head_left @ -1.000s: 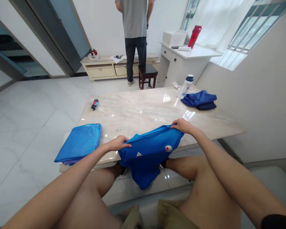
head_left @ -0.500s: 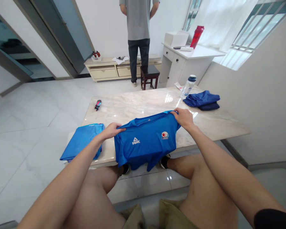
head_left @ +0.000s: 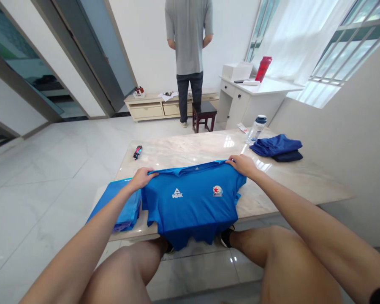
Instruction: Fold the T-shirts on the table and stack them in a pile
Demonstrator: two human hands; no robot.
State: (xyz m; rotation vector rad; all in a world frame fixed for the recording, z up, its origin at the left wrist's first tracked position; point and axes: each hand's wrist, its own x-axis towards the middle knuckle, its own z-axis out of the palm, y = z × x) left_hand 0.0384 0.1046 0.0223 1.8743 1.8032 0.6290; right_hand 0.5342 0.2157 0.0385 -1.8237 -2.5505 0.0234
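Head view: a blue shirt [head_left: 193, 202] is held up over the near edge of the tabletop [head_left: 307, 185]. The left hand [head_left: 141, 178] and the right hand [head_left: 244, 165] each have their fingers clamped on the shirt's top edge, one at each shoulder. Held this way, the shirt is pulled wide and its front faces up, so the white PEAK word and the round star badge show. The bottom of the shirt hangs off the tabletop toward the person's knees [head_left: 126, 261].

A stack of blue cloth [head_left: 129, 210] sits just left of the shirt, and the left arm [head_left: 91, 236] lies over part of it. Farther back are a dark blue pile [head_left: 275, 147], a clear bottle [head_left: 256, 129] and a small pink and black thing [head_left: 137, 152]. None of these blocks the hands. Past the tabletop, a person [head_left: 188, 42] stands with their back turned, beside a dark stool [head_left: 204, 116].
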